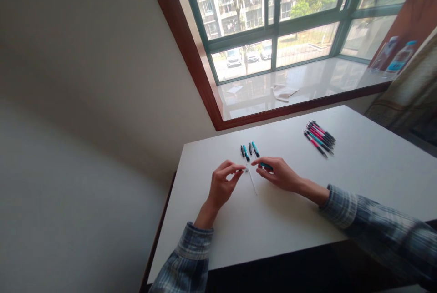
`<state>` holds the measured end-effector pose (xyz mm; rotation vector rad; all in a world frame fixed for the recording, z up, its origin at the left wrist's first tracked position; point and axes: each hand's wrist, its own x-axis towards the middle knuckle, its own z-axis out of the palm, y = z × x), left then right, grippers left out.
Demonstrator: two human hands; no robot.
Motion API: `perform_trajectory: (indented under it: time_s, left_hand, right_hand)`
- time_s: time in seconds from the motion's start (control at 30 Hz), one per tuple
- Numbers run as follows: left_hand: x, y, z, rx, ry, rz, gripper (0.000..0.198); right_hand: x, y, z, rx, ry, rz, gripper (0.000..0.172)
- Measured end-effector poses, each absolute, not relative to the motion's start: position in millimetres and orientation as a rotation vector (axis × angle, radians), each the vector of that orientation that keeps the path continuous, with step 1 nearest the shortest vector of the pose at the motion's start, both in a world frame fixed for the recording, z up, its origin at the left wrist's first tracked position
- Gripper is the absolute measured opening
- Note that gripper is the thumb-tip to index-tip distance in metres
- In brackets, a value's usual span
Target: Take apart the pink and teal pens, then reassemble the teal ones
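Note:
My left hand (pixel 223 184) hovers over the white table (pixel 290 211) with thumb and forefinger pinched on a tiny part I cannot make out. My right hand (pixel 278 172) lies close beside it, fingers curled around a teal pen piece (pixel 266 166). Between the two hands a thin pale refill (pixel 252 182) rests on the table. Just beyond the fingertips lie a few short teal and black pen parts (pixel 249 150) side by side.
A bundle of several pink, teal and black pens (pixel 320 137) lies at the table's far right. Behind the table runs a glossy window sill (pixel 307 84) with a cloth (pixel 283 93) and two bottles (pixel 392 58). A wall stands to the left.

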<state>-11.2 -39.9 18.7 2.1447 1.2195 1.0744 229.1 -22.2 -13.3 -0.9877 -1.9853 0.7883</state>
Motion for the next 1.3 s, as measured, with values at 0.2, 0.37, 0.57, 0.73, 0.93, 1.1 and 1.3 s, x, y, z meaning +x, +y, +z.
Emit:
perform_trajectory:
  time_s: [0.2,0.37,0.57,0.73,0.93,1.1,1.3]
  left_hand:
    - [-16,-55,1,2.276,1.139,0.759,0.018]
    - [-17,-56,0,2.311,1.119,0.639,0.018]
    - [-20,-54,3,2.295,1.139,0.622,0.027]
    - [-22,-51,0,2.276,1.218,0.638,0.022]
    - [-19,-50,-1,2.283,1.224,0.645,0.019]
    - [-15,-50,-2,2.299,1.269,0.652,0.016]
    - [-11,-49,-3,2.304,1.304,0.660,0.015]
  right_hand:
    - [228,-22,-18,-0.964,-1.998,0.782,0.022]
    - [226,-23,-19,-0.940,-2.006,0.799,0.021]
    - [228,-21,-20,-0.948,-2.061,0.834,0.021]
    - [230,-20,-20,-0.998,-2.128,0.817,0.022]
    - [229,-20,-20,-1.042,-2.198,0.809,0.019]
    - [228,-22,-18,-1.059,-2.218,0.820,0.016]
    - [227,-23,-18,-1.055,-2.228,0.823,0.016]
